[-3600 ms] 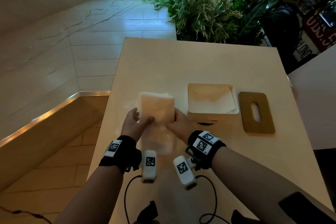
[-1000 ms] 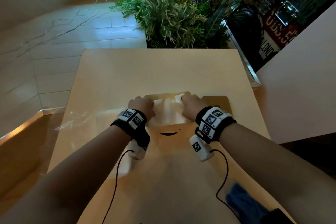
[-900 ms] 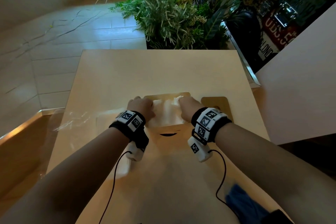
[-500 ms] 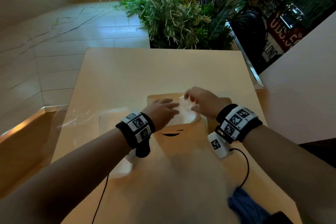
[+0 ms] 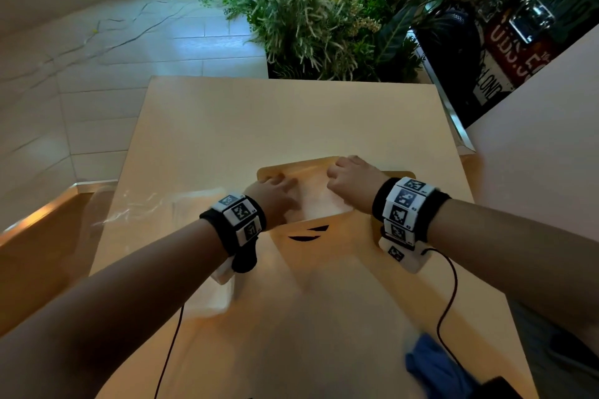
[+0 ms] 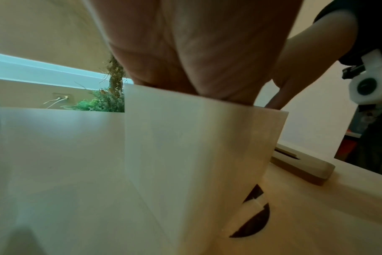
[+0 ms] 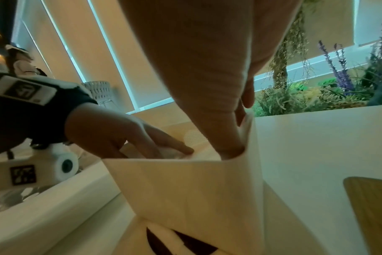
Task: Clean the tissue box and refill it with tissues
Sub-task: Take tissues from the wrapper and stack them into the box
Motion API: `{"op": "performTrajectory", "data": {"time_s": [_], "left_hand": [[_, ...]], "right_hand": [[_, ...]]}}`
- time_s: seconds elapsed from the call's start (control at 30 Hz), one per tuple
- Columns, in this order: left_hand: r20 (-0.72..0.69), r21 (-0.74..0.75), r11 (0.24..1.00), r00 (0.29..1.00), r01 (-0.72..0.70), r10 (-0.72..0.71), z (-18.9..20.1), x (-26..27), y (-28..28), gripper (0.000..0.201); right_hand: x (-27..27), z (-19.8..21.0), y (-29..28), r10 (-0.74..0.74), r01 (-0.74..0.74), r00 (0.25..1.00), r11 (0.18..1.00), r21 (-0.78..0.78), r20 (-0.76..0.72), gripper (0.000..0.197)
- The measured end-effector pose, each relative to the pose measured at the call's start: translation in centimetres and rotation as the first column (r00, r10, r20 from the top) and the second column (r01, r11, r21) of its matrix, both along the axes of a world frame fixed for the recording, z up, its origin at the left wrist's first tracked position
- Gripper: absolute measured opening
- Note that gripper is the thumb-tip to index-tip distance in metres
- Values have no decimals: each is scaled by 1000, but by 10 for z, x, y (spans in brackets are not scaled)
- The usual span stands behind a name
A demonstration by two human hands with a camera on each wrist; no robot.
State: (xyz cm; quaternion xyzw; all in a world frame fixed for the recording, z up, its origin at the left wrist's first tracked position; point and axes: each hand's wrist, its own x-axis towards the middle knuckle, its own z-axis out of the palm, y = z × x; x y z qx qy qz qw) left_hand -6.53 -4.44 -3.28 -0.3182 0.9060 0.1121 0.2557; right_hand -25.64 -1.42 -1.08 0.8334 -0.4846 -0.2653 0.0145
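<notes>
From my head, I see the open tissue box (image 5: 308, 230) standing in the middle of the table (image 5: 259, 126). My left hand (image 5: 275, 196) lies flat in the box with straight fingers, pressing on the tissues (image 5: 316, 197). My right hand (image 5: 353, 183) is at the right side of the box, fingers bent down into it. The wooden lid (image 5: 405, 174) peeks out behind my right wrist. A blue cloth (image 5: 434, 366) lies near the table's front edge. Plants (image 5: 324, 16) stand behind the table.

From my left wrist, my palm (image 6: 196, 51) dips into the box, and the lid (image 6: 303, 165) lies flat just beside it.

From my right wrist, my fingers (image 7: 233, 138) reach down inside the box wall (image 7: 185, 189). I cannot tell if they pinch anything. My left hand's fingers (image 7: 164, 143) lie spread on the tissues.
</notes>
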Motion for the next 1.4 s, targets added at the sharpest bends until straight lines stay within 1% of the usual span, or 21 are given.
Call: {"op": "performTrajectory", "data": {"time_s": [0.17,0.2,0.3,0.4,0.47,0.67,0.8,0.9,0.97,1.03,1.07,1.1,1.13,1.17,1.2,1.23,1.27,1.3,1.33,1.37,1.4], "left_hand": [[68,49,999,998,-18,15,0,-3,-7,46],[71,48,999,997,-9,5,0,-4,-9,48],[71,30,999,997,15,-17,-2,-3,-11,49],[21,-7,1000,1000,9,-9,-1,3,-11,49],[1,-1,1000,1000,-5,5,0,10,-13,47],[-21,5,1000,1000,19,-19,-1,11,-13,37],[-56,-34,999,998,16,-18,1,7,-11,40],[-43,-53,998,999,25,-27,0,7,-8,36],[-87,-46,999,996,1,-5,1,6,-9,35],[-219,1,998,974,-66,65,6,10,-8,32],[-324,35,991,937,-126,131,12,14,-7,29],[-442,67,979,874,-193,203,18,22,-5,25],[-568,80,962,782,-260,258,26,32,-1,21],[-674,86,939,675,-334,302,33,46,4,18],[-761,101,905,554,-413,338,40,63,10,16],[-813,138,859,439,-494,383,44,80,17,17],[-824,193,792,342,-580,451,46,99,26,18],[-797,263,705,263,-659,543,45,118,36,20],[-746,336,608,190,-719,638,41,134,47,21],[-683,396,519,135,-758,718,35,148,59,22],[-624,431,457,109,-778,774,29,158,70,22]], "right_hand": [[14,-7,-5,-17,30,996,988,152,-84,31],[16,-7,-8,-49,66,994,981,181,-98,31],[18,-2,-17,-98,111,993,964,242,-67,34],[12,9,-20,-8,32,990,986,163,-143,34],[9,12,-16,-27,47,987,991,126,-158,36],[3,6,-7,-28,47,994,983,177,-109,50],[3,8,-7,-42,56,994,988,143,-97,43],[6,5,-2,-69,82,994,985,154,-87,40],[7,5,-2,-87,96,994,985,145,-69,38],[8,10,-2,-128,128,992,985,116,-8,36],[9,13,-1,-165,160,985,982,104,47,36],[11,17,3,-212,201,970,975,99,117,35],[13,20,7,-272,257,939,962,96,210,34],[16,22,13,-330,316,885,944,96,328,31],[21,24,20,-379,368,801,922,117,463,27],[26,26,28,-425,404,678,897,179,600,23],[35,28,36,-468,402,520,872,279,715,20],[46,28,44,-509,361,370,849,385,777,17],[60,27,50,-538,301,282,836,459,794,17],[75,25,55,-550,244,254,833,497,796,18],[90,20,59,-552,195,253,833,517,794,19]]}}
